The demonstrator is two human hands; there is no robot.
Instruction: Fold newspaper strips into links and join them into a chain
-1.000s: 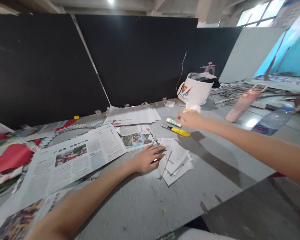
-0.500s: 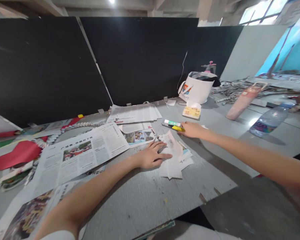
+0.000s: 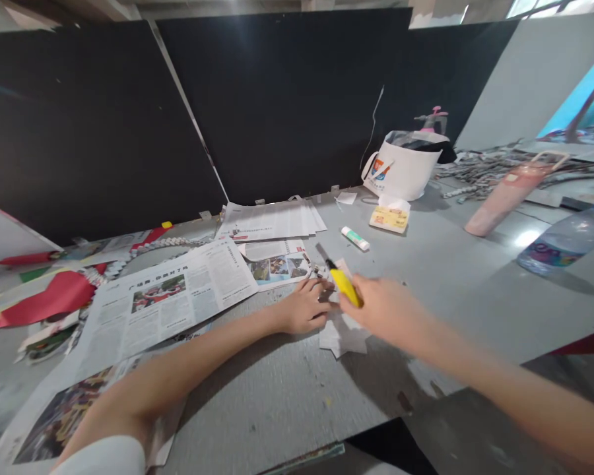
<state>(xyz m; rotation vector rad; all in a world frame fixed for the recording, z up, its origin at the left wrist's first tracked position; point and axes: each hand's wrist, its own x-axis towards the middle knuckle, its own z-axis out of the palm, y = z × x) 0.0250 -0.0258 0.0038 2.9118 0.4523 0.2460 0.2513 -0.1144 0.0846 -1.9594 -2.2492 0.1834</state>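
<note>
My right hand (image 3: 376,305) is closed around a yellow utility knife (image 3: 345,286), raised above the table with its tip slanting up and left. My left hand (image 3: 304,307) lies flat with fingers spread on a small pile of pale cut paper (image 3: 345,336). My right hand partly hides this pile. Just beyond the hands lies a white and green glue stick (image 3: 355,238). A printed sheet with small photos (image 3: 280,267) touches the area behind my left fingers.
Newspaper sheets (image 3: 212,284) spread to the left, with a paper stack (image 3: 267,221) behind. At the back right stand a tissue pack (image 3: 390,218), a white bag (image 3: 400,171), a pink tumbler (image 3: 505,198) and a plastic bottle (image 3: 559,244). A black partition (image 3: 287,99) bounds the rear.
My right hand has lifted the utility knife from beside the glue stick and brought it nearer, over the paper pile. My left hand stays on the paper. The view has shifted slightly.
</note>
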